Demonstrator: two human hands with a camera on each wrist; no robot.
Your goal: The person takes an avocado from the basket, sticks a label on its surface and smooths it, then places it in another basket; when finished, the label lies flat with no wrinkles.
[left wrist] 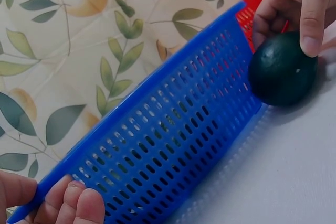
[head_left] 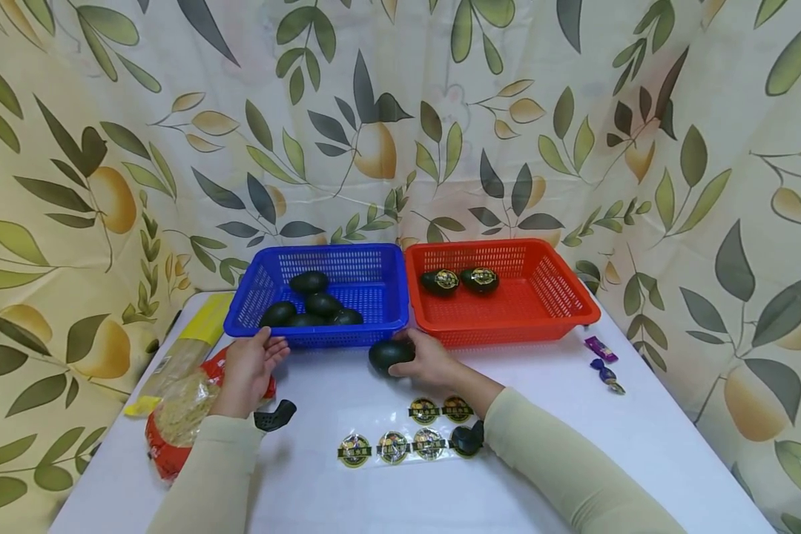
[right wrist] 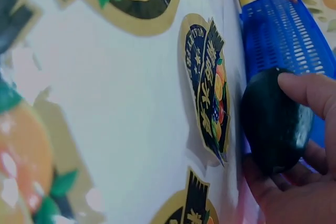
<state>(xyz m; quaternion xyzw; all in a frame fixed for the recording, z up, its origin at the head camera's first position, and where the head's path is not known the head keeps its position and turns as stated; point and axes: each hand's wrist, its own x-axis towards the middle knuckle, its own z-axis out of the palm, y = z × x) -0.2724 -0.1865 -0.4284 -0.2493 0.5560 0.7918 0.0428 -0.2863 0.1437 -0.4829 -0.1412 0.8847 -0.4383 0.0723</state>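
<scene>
My right hand (head_left: 430,359) holds a dark green avocado (head_left: 389,357) low in front of the two baskets, thumb on one side and fingers beneath in the right wrist view. My left hand (head_left: 251,368) pinches the front left rim of the blue basket (left wrist: 173,124) between thumb and fingers. Inside that basket lie several dark avocados (head_left: 322,305) without labels. Two avocados (head_left: 440,282) bearing round black-and-gold stickers sit in the red basket (head_left: 500,328). Below my right hand, a clear sheet carries several similar stickers (head_left: 393,447); one sticker (right wrist: 207,85) curls up in the right wrist view.
At the left, a red-and-clear bag of food (head_left: 180,415) lies beside a yellow-topped clear package (head_left: 187,348). Two wrapped candies, one purple (head_left: 601,348) and one dark blue (head_left: 606,375), lie by the right edge. Leaf-patterned cloth (head_left: 400,133) hangs behind the white table (head_left: 307,489).
</scene>
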